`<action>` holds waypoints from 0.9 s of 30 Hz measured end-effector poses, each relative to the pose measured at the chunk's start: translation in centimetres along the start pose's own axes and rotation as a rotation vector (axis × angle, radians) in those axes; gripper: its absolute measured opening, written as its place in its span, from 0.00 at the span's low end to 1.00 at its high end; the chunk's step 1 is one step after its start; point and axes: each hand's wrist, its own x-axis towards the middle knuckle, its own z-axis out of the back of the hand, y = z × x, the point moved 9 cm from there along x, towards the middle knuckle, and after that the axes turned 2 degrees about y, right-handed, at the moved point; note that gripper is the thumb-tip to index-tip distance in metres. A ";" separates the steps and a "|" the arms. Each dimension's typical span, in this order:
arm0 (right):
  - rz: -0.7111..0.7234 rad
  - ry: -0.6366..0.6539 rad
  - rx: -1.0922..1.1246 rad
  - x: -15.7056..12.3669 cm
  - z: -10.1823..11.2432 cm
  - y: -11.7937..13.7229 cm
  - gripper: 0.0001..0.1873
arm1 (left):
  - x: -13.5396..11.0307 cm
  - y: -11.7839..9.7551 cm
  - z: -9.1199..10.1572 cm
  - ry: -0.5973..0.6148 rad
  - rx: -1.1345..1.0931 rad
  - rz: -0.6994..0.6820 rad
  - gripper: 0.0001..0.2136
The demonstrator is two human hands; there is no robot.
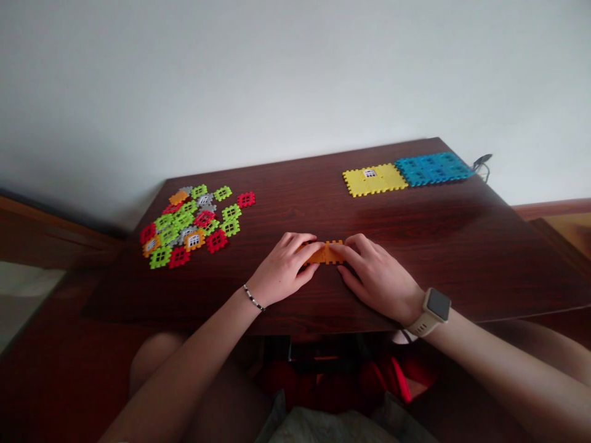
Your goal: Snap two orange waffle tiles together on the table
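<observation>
Two orange interlocking building tiles (327, 253) with notched edges meet side by side just above or on the table, near its front edge. My left hand (292, 263) grips the left one between thumb and fingers, covering much of it. My right hand (375, 271) pinches the right one from its side, fingertips at its edge. I cannot tell whether the notches are fully locked together. To the left lies a loose pile of notched tiles (183, 220) in green, red, grey and orange, several with window cut-outs or white window pieces.
At the back right of the dark wooden table (295, 206), a yellow notched panel (385, 180) with a white window piece lies against a blue panel (434, 169). A dark thin-framed object (481, 163) sits by the right edge. A pale wall (286, 80) stands behind.
</observation>
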 end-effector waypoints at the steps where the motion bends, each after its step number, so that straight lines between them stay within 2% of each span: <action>1: 0.001 -0.001 0.000 0.0 0.0 0.0 0.16 | 0.0 0.0 0.0 0.000 0.003 -0.002 0.19; 10: 0.009 -0.012 -0.015 0.0 0.0 0.1 0.15 | 0.0 0.1 -0.2 0.018 0.011 -0.002 0.19; 20: 0.016 -0.015 -0.015 -0.1 -0.2 -0.1 0.19 | 0.0 0.1 -0.1 0.005 0.015 -0.008 0.19; 27: 0.017 -0.017 -0.033 -0.1 -0.2 0.0 0.17 | 0.0 0.1 -0.1 0.004 0.022 -0.007 0.19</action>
